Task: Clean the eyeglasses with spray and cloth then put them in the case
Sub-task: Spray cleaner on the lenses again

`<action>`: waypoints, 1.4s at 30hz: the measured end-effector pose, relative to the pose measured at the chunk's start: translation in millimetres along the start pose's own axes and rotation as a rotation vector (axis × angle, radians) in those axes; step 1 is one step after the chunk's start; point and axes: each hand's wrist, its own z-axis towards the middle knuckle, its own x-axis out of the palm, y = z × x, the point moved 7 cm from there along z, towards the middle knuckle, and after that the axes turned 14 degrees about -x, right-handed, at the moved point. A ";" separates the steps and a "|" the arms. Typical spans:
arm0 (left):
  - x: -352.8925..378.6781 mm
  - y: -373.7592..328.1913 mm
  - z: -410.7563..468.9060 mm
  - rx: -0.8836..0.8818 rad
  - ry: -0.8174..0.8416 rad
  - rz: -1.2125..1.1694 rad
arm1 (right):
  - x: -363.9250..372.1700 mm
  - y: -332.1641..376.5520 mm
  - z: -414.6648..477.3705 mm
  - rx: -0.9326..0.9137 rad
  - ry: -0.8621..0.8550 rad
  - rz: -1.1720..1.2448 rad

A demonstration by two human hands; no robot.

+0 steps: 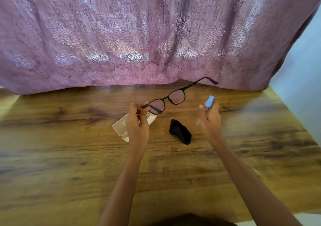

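My left hand (pixel 138 121) pinches the near temple of the black-framed eyeglasses (pixel 171 99) and holds them up over the table, lenses facing me, the far temple pointing up to the right. My right hand (pixel 210 119) grips a small clear spray bottle with a blue top (pixel 209 101), its nozzle turned toward the glasses and a short gap from the right lens. A cream glasses case (pixel 119 127) lies closed on the table, partly hidden under my left hand. The black cloth (pixel 180 131) lies crumpled between my hands.
The wooden table (pixel 69 147) ends at a pink patterned curtain (pixel 139 34) hanging along its far edge. A pale wall (pixel 302 86) stands beyond the table's right edge. Both forearms reach in from the near side.
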 end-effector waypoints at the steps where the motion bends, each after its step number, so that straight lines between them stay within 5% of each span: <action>1: 0.5 -0.4 -0.2 0.000 0.005 0.000 | -1.2 -6.4 -0.3 0.004 0.004 -0.010; 24: 3.2 3.5 -4.8 0.002 0.013 0.041 | -7.1 -34.6 -2.1 0.162 0.125 -0.174; 30: 4.2 5.1 -4.6 -0.010 0.006 0.061 | -23.4 45.6 22.7 -0.186 -0.042 -0.172; 37: 3.0 5.5 -4.1 -0.034 0.060 0.052 | 1.0 78.0 44.1 -0.229 0.116 0.031; 42: -0.8 -13.1 -9.4 0.219 0.122 0.355 | -0.8 76.8 47.9 -0.231 0.053 0.101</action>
